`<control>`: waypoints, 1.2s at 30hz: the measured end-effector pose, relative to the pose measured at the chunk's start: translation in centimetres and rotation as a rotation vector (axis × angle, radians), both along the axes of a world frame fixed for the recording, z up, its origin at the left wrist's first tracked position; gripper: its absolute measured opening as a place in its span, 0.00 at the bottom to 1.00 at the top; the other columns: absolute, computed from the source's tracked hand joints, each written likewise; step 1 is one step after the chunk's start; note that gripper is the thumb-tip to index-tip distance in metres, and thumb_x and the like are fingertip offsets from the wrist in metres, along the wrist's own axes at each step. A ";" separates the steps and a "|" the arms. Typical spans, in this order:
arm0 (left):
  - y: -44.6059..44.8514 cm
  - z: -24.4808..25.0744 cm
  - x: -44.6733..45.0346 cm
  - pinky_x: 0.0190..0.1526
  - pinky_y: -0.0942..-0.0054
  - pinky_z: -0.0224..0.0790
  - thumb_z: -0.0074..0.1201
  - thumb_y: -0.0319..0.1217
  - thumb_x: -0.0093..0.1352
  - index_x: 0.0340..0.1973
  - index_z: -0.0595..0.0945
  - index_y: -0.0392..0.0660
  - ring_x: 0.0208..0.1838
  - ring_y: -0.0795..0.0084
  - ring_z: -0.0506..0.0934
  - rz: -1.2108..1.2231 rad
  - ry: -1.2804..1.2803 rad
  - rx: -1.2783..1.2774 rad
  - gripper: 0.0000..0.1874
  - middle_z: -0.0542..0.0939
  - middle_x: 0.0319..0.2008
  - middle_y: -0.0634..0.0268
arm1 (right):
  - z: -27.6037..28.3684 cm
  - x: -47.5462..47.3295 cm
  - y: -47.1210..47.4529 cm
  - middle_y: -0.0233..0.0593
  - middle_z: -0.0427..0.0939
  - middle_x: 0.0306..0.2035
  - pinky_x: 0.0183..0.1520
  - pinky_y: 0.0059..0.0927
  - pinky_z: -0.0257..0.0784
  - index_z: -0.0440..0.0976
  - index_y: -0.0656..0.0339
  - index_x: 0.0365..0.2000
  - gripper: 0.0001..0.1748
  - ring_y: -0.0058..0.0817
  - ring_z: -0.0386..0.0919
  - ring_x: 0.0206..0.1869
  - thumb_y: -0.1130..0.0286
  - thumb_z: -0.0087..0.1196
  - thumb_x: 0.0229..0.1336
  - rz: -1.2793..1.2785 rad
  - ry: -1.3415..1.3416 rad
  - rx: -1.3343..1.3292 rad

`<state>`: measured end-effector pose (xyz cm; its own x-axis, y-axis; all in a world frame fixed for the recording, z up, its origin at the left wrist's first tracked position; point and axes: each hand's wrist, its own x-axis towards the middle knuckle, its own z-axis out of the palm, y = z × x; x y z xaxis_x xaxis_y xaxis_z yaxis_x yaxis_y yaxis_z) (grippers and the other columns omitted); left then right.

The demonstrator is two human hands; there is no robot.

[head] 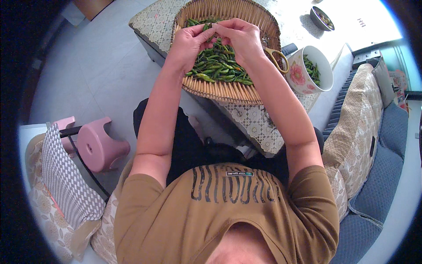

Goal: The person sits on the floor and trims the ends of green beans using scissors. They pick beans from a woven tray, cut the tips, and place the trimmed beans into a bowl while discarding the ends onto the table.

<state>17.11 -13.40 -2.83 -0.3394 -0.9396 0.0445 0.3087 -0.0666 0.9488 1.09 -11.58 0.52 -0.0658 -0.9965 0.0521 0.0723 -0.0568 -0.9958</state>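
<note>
Over a bamboo basket (227, 94), my left hand (186, 44) holds a green chili pepper (206, 27). My right hand (244, 39) pinches the same pepper at its end, and the fingertips of both hands nearly meet. Fingers hide part of the pepper. Beneath the hands, a pile of green chili peppers (217, 67) covers much of the basket's bottom; one shows orange. Scissors with yellow handles (282, 62) rest at the basket's right rim, their blades hidden behind my right forearm. To the right stands a white flowered bowl (295, 74) with green peppers (310, 67) inside.
A lace-patterned cloth (250, 122) covers the table, with dark stem bits near its front corner. A dark bowl of round items (321, 19) sits farther back. Pink plastic stools (95, 145) stand at the left. A sofa with blue quilted covers (379, 184) runs along the right.
</note>
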 end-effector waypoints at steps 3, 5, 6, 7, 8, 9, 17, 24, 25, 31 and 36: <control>-0.4 -0.3 0.3 0.41 0.80 0.76 0.58 0.30 0.73 0.47 0.84 0.37 0.37 0.80 0.80 0.032 0.054 0.046 0.11 0.84 0.37 0.66 | -0.1 0.2 0.2 0.33 0.82 0.29 0.32 0.20 0.72 0.83 0.66 0.34 0.06 0.18 0.77 0.30 0.73 0.65 0.58 0.007 0.011 -0.043; -0.6 -0.4 0.6 0.40 0.81 0.76 0.58 0.29 0.73 0.45 0.84 0.37 0.35 0.80 0.80 0.051 0.092 0.069 0.09 0.84 0.36 0.65 | -0.1 0.2 0.8 0.33 0.81 0.26 0.32 0.21 0.72 0.83 0.65 0.32 0.06 0.18 0.77 0.28 0.73 0.65 0.56 0.047 0.156 -0.062; -0.8 -0.3 0.9 0.39 0.81 0.76 0.58 0.28 0.73 0.45 0.84 0.36 0.35 0.79 0.80 0.064 0.100 0.073 0.09 0.84 0.36 0.64 | -0.2 0.0 1.3 0.33 0.81 0.24 0.31 0.23 0.73 0.83 0.65 0.31 0.06 0.19 0.77 0.27 0.72 0.65 0.55 0.088 0.289 -0.061; -1.0 -0.3 1.2 0.39 0.82 0.76 0.58 0.28 0.73 0.44 0.84 0.36 0.35 0.79 0.80 0.076 0.109 0.076 0.09 0.84 0.36 0.63 | -0.4 -0.2 1.6 0.33 0.81 0.22 0.31 0.25 0.74 0.83 0.65 0.29 0.06 0.20 0.77 0.26 0.72 0.65 0.54 0.129 0.422 -0.061; -1.4 -0.6 1.6 0.38 0.81 0.76 0.59 0.28 0.72 0.44 0.84 0.36 0.35 0.78 0.81 0.074 0.133 0.066 0.09 0.85 0.36 0.62 | -1.4 -0.6 1.7 0.33 0.81 0.22 0.33 0.28 0.76 0.83 0.63 0.29 0.06 0.20 0.78 0.26 0.71 0.65 0.51 0.257 0.540 -0.153; -1.6 -0.6 1.8 0.38 0.81 0.76 0.59 0.28 0.72 0.44 0.84 0.36 0.35 0.77 0.81 0.083 0.136 0.069 0.09 0.85 0.36 0.62 | -1.7 -0.3 2.3 0.37 0.83 0.23 0.35 0.32 0.77 0.83 0.61 0.29 0.07 0.25 0.80 0.27 0.70 0.67 0.47 0.347 0.621 -0.218; -1.5 -0.3 2.2 0.36 0.82 0.76 0.60 0.28 0.72 0.43 0.84 0.35 0.36 0.77 0.81 0.113 0.141 0.072 0.09 0.85 0.37 0.61 | -3.2 1.7 3.7 0.46 0.82 0.32 0.43 0.50 0.76 0.82 0.58 0.33 0.09 0.50 0.81 0.38 0.72 0.61 0.47 0.510 1.105 -0.462; -1.1 0.4 2.4 0.40 0.79 0.76 0.59 0.29 0.72 0.46 0.84 0.35 0.36 0.77 0.80 0.137 0.100 0.076 0.11 0.85 0.39 0.61 | -2.4 1.6 3.5 0.51 0.81 0.28 0.42 0.51 0.77 0.81 0.60 0.29 0.07 0.52 0.81 0.36 0.74 0.56 0.46 0.474 1.088 -0.363; -1.1 0.3 2.4 0.40 0.79 0.76 0.59 0.29 0.72 0.46 0.84 0.35 0.36 0.77 0.80 0.137 0.105 0.073 0.11 0.85 0.39 0.61 | -2.0 1.7 3.5 0.51 0.82 0.28 0.42 0.51 0.77 0.81 0.60 0.28 0.07 0.52 0.81 0.36 0.74 0.56 0.46 0.488 1.041 -0.351; -1.4 -0.1 2.4 0.36 0.82 0.75 0.61 0.28 0.71 0.43 0.85 0.36 0.35 0.78 0.81 0.139 0.147 0.068 0.09 0.85 0.37 0.62 | -2.7 3.4 3.0 0.53 0.81 0.28 0.41 0.50 0.76 0.80 0.64 0.25 0.05 0.52 0.81 0.35 0.75 0.57 0.47 0.549 1.097 -0.386; -1.2 0.2 2.5 0.37 0.82 0.75 0.60 0.28 0.71 0.43 0.84 0.36 0.36 0.78 0.81 0.128 0.121 0.068 0.09 0.85 0.36 0.62 | -3.7 4.0 3.1 0.50 0.79 0.28 0.42 0.50 0.74 0.78 0.64 0.28 0.05 0.50 0.80 0.39 0.74 0.55 0.50 0.579 1.304 -0.411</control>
